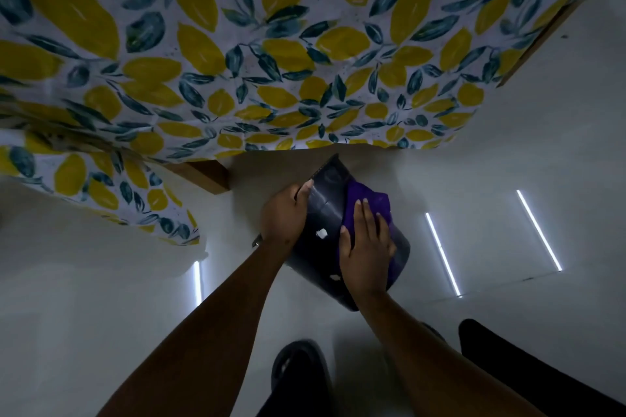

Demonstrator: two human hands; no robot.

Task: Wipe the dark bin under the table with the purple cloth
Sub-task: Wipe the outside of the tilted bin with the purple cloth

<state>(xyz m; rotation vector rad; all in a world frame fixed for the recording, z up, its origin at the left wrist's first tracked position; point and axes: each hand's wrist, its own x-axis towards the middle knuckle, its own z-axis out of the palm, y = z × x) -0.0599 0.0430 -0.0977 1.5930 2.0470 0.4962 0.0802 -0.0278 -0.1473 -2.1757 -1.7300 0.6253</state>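
Observation:
The dark bin (325, 213) lies tilted on its side on the glossy white floor, just in front of the table's edge. My left hand (284, 213) grips its rim on the left side. My right hand (365, 247) lies flat, fingers spread, pressing the purple cloth (367, 200) against the bin's outer wall on the right. The cloth drapes over the bin's side, partly hidden under my palm. Two small white marks show on the dark wall.
A table covered by a lemon-and-leaf print cloth (237, 61) fills the upper view, with a wooden leg (206, 174) left of the bin. My dark shoe (299, 372) and dark trouser leg (528, 369) are at the bottom. Light strips reflect on the floor (491, 179).

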